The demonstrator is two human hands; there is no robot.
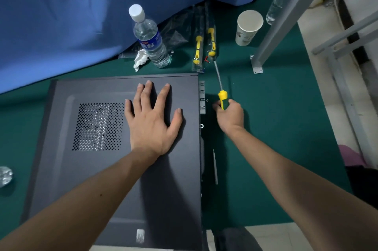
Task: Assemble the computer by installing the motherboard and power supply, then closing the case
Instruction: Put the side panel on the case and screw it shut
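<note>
Computer case (114,160) lies flat on the green table (276,148), dark grey side panel up, with a perforated vent patch (98,127) left of centre. The left hand (152,121) rests flat on the panel, fingers straight and spread. The right hand (230,116) is curled around a yellow-and-green screwdriver (222,95) just beside the case's right edge, shaft pointing away. Beyond the case stand a water bottle (150,40), a paper cup (247,27), two bagged screwdrivers (204,46) and a crumpled tissue (140,61). Blue cloth (81,15) covers the far left.

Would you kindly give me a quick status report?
Left hand flat on side panel. Right hand grips screwdriver by case rear. Nothing blocking.
</note>
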